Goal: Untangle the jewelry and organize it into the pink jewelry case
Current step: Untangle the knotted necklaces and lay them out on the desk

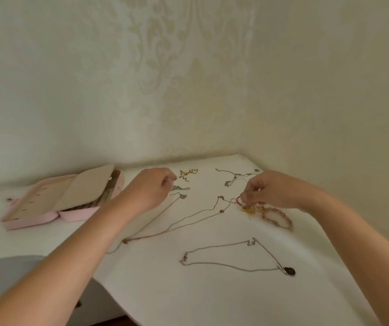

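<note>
The pink jewelry case point(33, 218) lies open at the left of the white table, its beige flap raised. My left hand point(150, 189) hovers with curled fingers over a thin silver chain point(158, 216); whether it pinches the chain I cannot tell. My right hand point(271, 190) pinches a tangle of red cord and gold chain point(247, 207) beside a pink beaded bracelet point(277, 217). A long gold necklace point(188, 220) lies between my hands. A silver necklace with a dark pendant point(288, 271) rests nearer to me.
More pieces lie near the wall: a gold chain point(186, 174), a small silver chain point(180, 188) and a silver necklace point(233, 176). A small dark item point(9, 199) sits left of the case. The table point(212, 297) fills a wall corner; its front edge curves at lower left.
</note>
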A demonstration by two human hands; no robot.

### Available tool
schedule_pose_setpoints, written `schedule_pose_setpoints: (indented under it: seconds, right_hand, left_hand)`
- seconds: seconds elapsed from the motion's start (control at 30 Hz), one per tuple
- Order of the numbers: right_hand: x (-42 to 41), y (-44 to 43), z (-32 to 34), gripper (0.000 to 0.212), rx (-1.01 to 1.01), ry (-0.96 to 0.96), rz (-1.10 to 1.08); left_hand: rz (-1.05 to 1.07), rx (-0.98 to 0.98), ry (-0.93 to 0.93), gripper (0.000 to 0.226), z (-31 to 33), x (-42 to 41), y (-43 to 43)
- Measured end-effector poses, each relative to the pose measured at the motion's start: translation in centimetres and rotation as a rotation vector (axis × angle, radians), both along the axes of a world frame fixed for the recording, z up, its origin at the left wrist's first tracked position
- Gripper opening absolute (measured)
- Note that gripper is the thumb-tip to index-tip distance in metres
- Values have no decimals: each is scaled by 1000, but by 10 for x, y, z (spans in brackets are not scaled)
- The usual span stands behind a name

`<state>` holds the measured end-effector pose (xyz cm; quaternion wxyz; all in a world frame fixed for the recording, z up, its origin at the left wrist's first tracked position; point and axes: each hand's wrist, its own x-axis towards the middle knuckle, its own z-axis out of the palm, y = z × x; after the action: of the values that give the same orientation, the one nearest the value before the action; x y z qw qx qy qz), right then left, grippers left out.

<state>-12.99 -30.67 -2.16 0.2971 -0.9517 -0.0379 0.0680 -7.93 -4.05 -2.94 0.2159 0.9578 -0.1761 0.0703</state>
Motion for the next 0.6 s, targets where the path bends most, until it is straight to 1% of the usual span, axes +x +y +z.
schedule_pose_setpoints:
  seconds: [0.07, 0.13, 0.17, 0.23, 0.33, 0.43, 0.5, 0.57, 0.6]
  right_hand:
    - [21, -4, -2, 17, -38, -46, -46]
    - [40, -10, -8, 14, -125, -109, -121]
    - [48, -13, -13, 20, -160, -130, -160]
    - [59, -21, -20, 37, -201, -113, -212]
    - [68, -30, -26, 50, -272, -49, -186]
    - [73, -34, -28, 59, -338, -4, -133]
    - [75, -36, -29, 63, -358, 7, -111]
    - [76, -38, -29, 63, -356, 10, -108]
    - [78, -39, -28, 63, -360, 9, -109]
  left_hand:
    - [-62, 17, 40, 32, -5, 41, -10]
    - [-103, 80, 87, 32, -18, 71, -21]
    - [-114, 111, 116, 29, -26, 82, -26]
    - [-128, 156, 195, 24, -36, 93, -32]
    - [-145, 287, 273, 47, -46, 103, -31]
    - [-156, 370, 341, 63, -48, 107, -21]
    - [-164, 407, 432, 82, -46, 108, -13]
    - [-180, 368, 462, 102, -42, 107, -8]
    - [-176, 295, 448, 102, -39, 109, -6]
